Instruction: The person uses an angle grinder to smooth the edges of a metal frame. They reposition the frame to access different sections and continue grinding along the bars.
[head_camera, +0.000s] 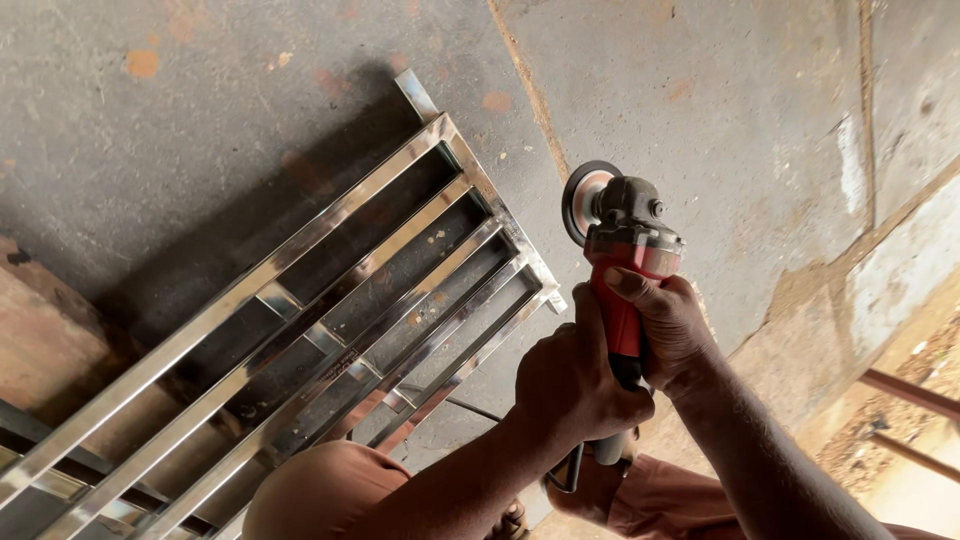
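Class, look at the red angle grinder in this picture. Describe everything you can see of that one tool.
The angle grinder has a red body, a dark grey metal gear head and a round disc on its left side. It is held up off the concrete floor, head pointing away from the person, beside the end of the shiny steel frame but not touching it. The left hand grips the dark rear handle; the right hand wraps the red body. A cable hangs below.

One grinder (622, 262), one steel grille (300, 340)
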